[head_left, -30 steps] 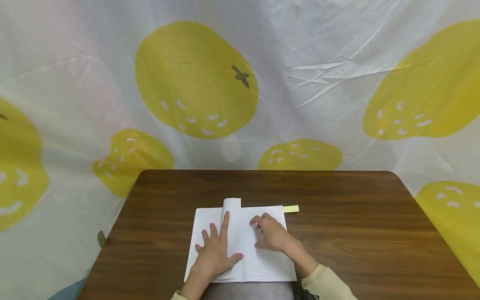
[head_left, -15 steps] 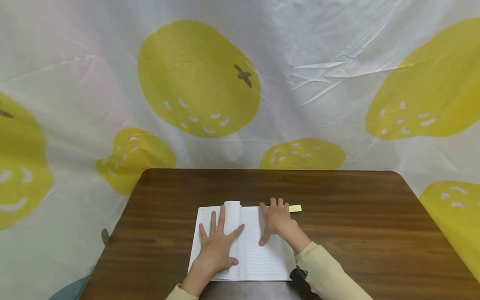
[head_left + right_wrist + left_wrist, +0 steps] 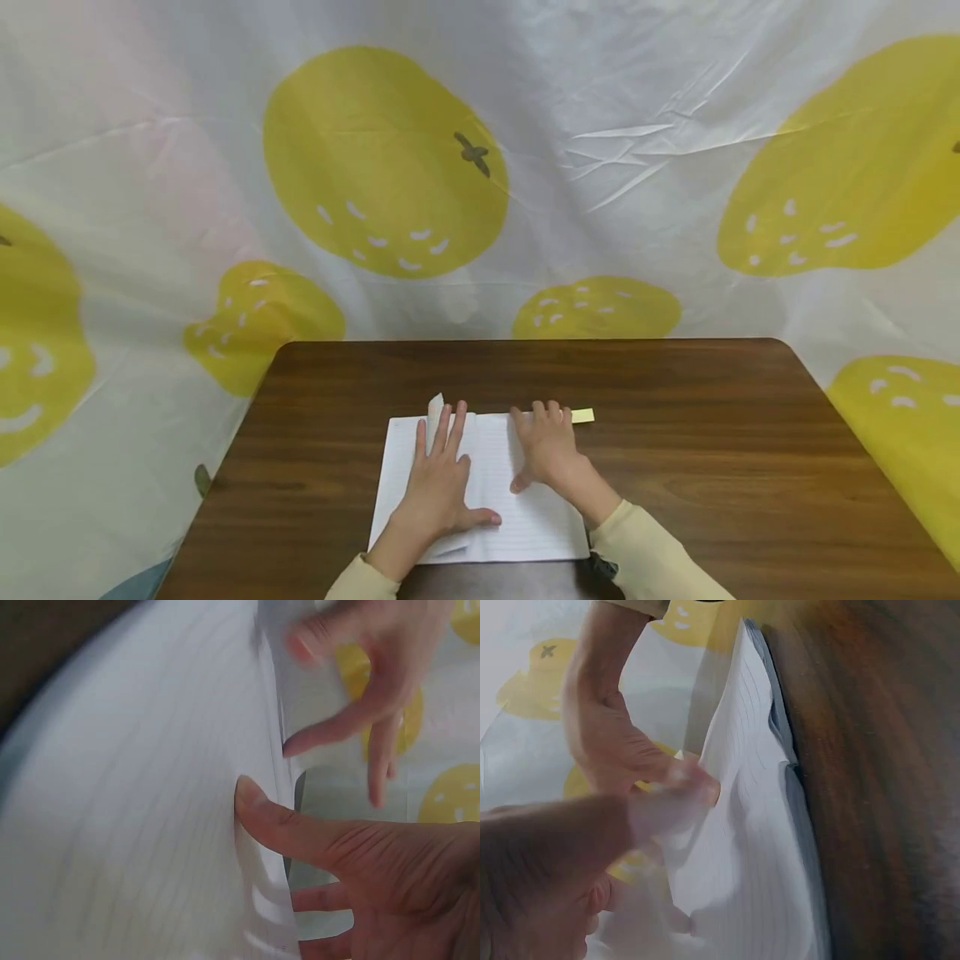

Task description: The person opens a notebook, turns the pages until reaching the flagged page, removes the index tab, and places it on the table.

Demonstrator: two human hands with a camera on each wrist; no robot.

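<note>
An open lined notebook (image 3: 528,527) lies on the brown table (image 3: 712,467), near its front edge. My left hand (image 3: 438,475) presses flat with straight fingers on a folded-over page beside the spine; a corner of that page (image 3: 435,407) sticks up past the fingertips. My right hand (image 3: 546,446) lies flat on the right page, fingers at its top edge. A yellow sticky note (image 3: 582,415) juts out just right of those fingers. The left wrist view shows the white pages (image 3: 757,847) bulging. In the right wrist view my thumb (image 3: 274,821) presses the paper (image 3: 142,810).
A white sheet printed with yellow fruit faces (image 3: 382,158) hangs behind and around the table. The table's rounded far corners (image 3: 780,346) and side edges are in view. Cream sleeves (image 3: 660,558) cover both forearms.
My left hand slid forward along the curled page and pushed it down, leaving only a corner raised. My right hand moved up to the top of the right page and stayed there.
</note>
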